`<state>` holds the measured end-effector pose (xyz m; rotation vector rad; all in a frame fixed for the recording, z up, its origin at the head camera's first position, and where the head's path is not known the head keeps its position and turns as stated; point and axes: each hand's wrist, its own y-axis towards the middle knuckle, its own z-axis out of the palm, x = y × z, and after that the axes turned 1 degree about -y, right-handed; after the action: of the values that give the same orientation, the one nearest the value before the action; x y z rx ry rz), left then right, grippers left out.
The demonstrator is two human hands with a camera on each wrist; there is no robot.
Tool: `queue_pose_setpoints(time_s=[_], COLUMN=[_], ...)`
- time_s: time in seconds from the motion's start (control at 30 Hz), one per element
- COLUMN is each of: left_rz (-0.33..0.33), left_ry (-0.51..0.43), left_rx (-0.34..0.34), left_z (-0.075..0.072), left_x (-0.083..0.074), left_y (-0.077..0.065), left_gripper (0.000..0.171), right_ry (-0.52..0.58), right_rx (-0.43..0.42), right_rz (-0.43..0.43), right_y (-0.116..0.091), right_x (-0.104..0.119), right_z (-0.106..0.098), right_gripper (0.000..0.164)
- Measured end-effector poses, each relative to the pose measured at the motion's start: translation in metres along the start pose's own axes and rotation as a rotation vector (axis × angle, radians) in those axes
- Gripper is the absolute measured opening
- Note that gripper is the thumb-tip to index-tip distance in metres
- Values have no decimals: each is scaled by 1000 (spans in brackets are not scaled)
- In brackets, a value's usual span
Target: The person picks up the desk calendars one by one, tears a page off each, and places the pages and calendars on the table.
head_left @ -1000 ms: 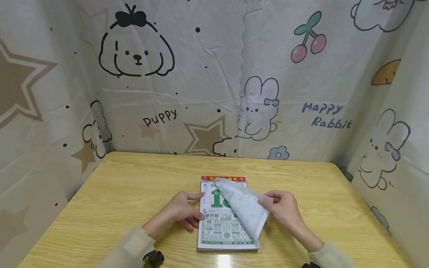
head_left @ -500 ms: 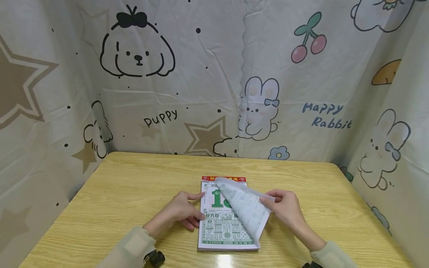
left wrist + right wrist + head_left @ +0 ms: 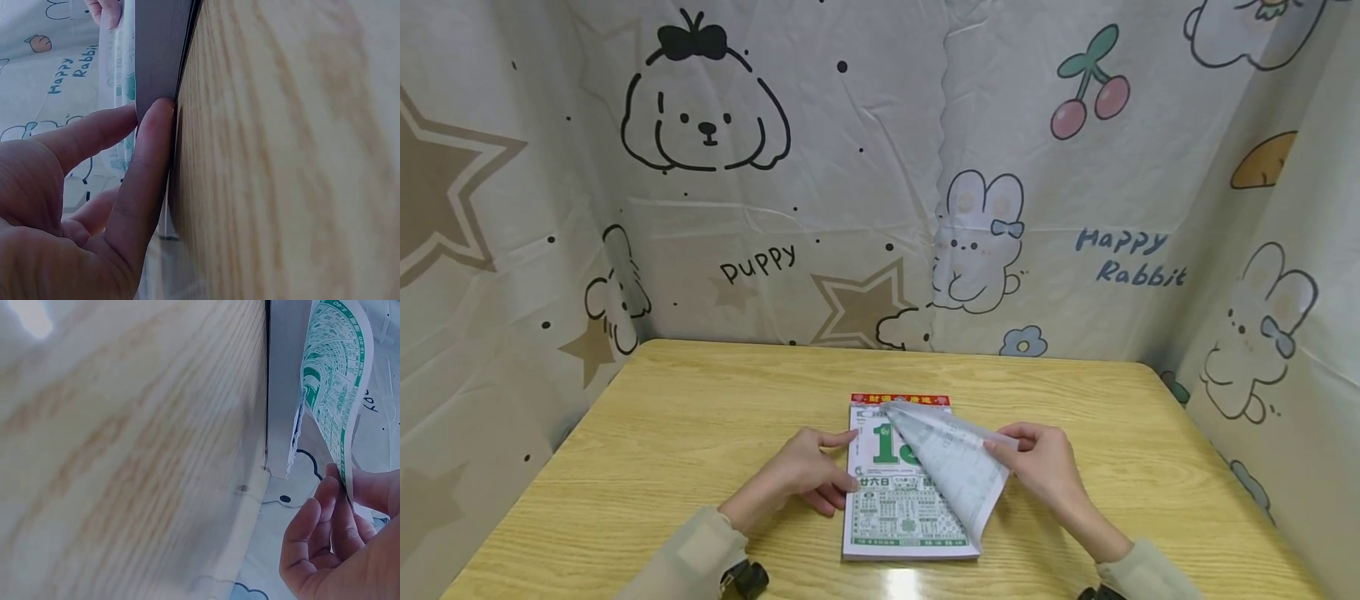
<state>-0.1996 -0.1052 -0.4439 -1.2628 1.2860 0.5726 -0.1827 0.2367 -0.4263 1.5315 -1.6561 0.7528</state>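
A thick tear-off calendar (image 3: 895, 517), with a red header strip and green print, lies flat on the table. My left hand (image 3: 808, 471) rests at its left edge, index finger and thumb apart and fairly straight against the pad's side. In the left wrist view its fingertips (image 3: 156, 112) press the grey side of the pad. At the right, my right hand (image 3: 1037, 462) pinches a corner of the top page (image 3: 962, 467) between thumb and fingers. That page is lifted and folded diagonally to the right, its pale back up, still joined near the header. A sheet with large green digits shows beneath.
The wooden table (image 3: 715, 392) extends around the calendar on all sides. Behind it and at both sides hangs a pale cartoon-printed curtain (image 3: 850, 208). A dark strapped device (image 3: 747, 577) sits at the left wrist.
My right hand has shifted slightly to the right with the page corner, opening the fold a little more. The left hand and the calendar stay in place.
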Motion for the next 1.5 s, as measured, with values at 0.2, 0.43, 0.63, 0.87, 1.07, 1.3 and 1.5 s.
queue_pose_setpoints(time_s=[0.2, 0.43, 0.63, 0.87, 1.07, 1.3, 1.5], left_rz=[2, 11, 10, 8, 8, 11, 7], left_ry=[5, 0, -14, -11, -12, -15, -4], left_rx=[10, 15, 21, 17, 15, 15, 16], left_z=[-1, -1, -1, -1, -1, -2, -1], left_x=[2, 1, 1, 2, 1, 0, 0], left_y=[1, 0, 0, 2, 0, -2, 0], left_gripper=[83, 84, 83, 83, 83, 84, 84], right_ry=[-1, -6, -16, -6, -29, -32, -24], right_rx=[4, -9, -26, -37, -49, -55, -60], right_rz=[5, -5, -5, -13, -16, -6, -7], right_y=[0, 1, 1, 1, 2, 2, 1], right_x=[0, -2, -3, -3, -3, -5, -7], right_z=[-1, -1, -1, -1, -2, -7, -9], right_gripper=[23, 23, 23, 22, 24, 23, 24])
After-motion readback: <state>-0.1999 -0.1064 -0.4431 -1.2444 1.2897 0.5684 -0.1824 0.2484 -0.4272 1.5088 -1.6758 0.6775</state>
